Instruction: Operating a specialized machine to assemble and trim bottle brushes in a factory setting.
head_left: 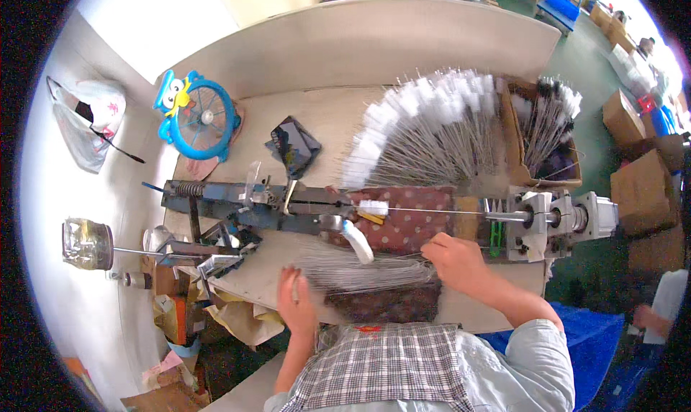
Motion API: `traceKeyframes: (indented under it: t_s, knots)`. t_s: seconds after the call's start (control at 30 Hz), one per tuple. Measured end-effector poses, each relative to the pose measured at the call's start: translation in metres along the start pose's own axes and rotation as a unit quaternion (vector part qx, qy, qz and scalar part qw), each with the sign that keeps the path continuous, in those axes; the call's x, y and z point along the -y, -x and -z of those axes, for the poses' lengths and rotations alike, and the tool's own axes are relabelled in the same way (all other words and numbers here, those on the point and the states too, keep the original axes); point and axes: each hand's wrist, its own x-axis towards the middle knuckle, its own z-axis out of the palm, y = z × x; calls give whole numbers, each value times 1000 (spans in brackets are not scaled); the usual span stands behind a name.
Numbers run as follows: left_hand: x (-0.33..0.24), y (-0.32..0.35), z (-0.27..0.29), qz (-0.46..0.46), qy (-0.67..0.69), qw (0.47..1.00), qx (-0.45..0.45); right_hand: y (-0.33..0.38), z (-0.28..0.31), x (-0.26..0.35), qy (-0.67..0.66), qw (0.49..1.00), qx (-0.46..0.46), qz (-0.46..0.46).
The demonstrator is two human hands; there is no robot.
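Note:
A brush with a white bristle head lies along the bench machine, its thin wire stem running right to the metal chuck. Below it, a bundle of loose thin wires rests across the near side of the table. My right hand is closed in a pinch at the right end of these wires; what its fingertips hold is too small to make out. Beside the bundle's left end is my left hand, fingers loosely bent and apart, with nothing visible in it. A white curved handle juts from the machine toward me.
A fan of white-headed wire brushes covers the table's far right. Next to it, a cardboard box holds more brushes. A blue toy-shaped fan and a dark pouch are at far left. Dotted brown cloth lies under the brush.

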Motion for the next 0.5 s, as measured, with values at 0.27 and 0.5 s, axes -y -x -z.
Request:
traceKeyframes:
  t_s: [0.27, 0.5]
  knots:
    - [-93, -36, -68, 268, 390, 871, 129, 4, 6, 1, 31, 999, 3, 43]
    - [-156, -97, 10, 482, 775, 288, 291, -1, 24, 21, 103, 992, 77, -4]
